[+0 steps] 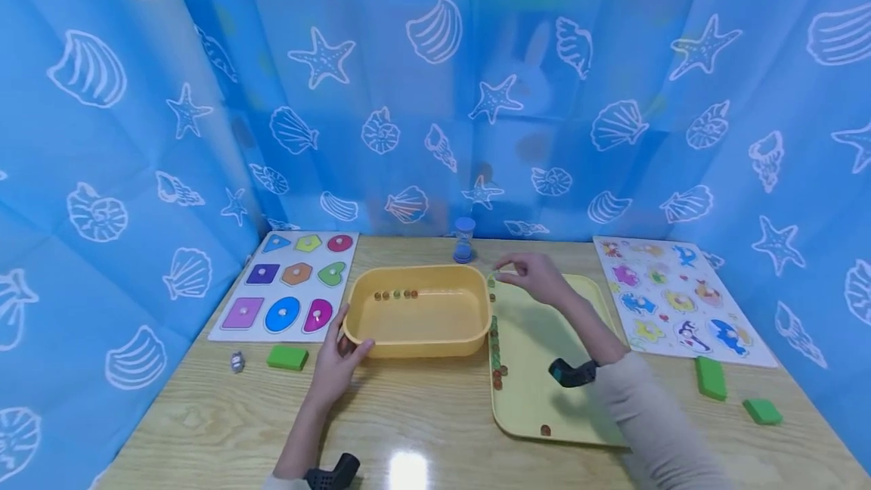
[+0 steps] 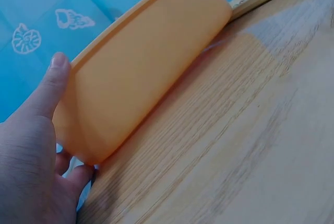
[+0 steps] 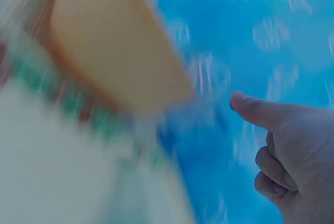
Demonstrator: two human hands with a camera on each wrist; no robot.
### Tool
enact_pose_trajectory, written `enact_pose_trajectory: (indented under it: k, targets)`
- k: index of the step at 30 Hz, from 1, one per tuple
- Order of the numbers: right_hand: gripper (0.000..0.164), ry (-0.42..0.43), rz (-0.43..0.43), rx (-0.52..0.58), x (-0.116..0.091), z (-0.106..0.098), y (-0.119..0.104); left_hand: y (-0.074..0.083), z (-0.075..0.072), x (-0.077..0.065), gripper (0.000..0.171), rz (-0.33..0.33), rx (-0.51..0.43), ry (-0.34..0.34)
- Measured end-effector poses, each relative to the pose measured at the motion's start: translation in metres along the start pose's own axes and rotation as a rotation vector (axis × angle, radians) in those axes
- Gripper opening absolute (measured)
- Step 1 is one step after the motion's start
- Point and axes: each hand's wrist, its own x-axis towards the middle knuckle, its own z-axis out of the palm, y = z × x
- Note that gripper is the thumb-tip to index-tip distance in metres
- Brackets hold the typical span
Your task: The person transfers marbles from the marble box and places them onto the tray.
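Note:
My left hand grips the front left corner of a yellow-orange plastic box, thumb at the rim and fingers around the outside. Several small glass beads, green and reddish brown, line up inside toward its back wall. My right hand is over the back left of a pale yellow tray, with thumb and forefinger tips close together beside a green bead. I cannot tell whether a bead is between those fingertips. In the right wrist view, the hand's other fingers are curled and the background is blurred.
More beads run along the tray's left edge, and one brown bead lies near its front. An hourglass stands behind the box. Puzzle boards flank both sides. Green blocks and a small grey figure lie on the table.

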Motion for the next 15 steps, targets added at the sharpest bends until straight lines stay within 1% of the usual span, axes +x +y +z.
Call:
enact_pose_trajectory:
  k: [2,4,6,8,10,12,15]
  targets:
    - [0.023,0.029,0.065,-0.044,-0.019,-0.007,0.024,0.001,-0.001,0.001,0.078,0.002,0.007,-0.002]
    - [0.020,0.022,0.114,-0.081,-0.035,-0.009,0.044,0.002,-0.003,0.002,0.078,0.001,0.025,0.000]
    - [0.018,0.001,0.130,-0.107,-0.046,-0.007,0.059,0.002,-0.003,0.002,0.079,0.002,0.045,0.010]
    - [0.018,-0.018,0.140,-0.118,-0.051,-0.003,0.066,0.002,-0.003,0.002,0.079,0.002,0.052,0.019]
    - [0.020,-0.023,0.137,-0.116,-0.052,0.000,0.069,0.002,-0.003,0.001,0.079,0.007,0.047,0.016]
    - [0.023,-0.009,0.135,-0.098,-0.049,0.002,0.064,0.001,-0.001,0.001,0.079,0.008,0.054,0.015]
    - [0.027,0.009,0.117,-0.075,-0.037,0.001,0.046,0.002,0.003,0.000,0.079,0.005,0.074,0.015]
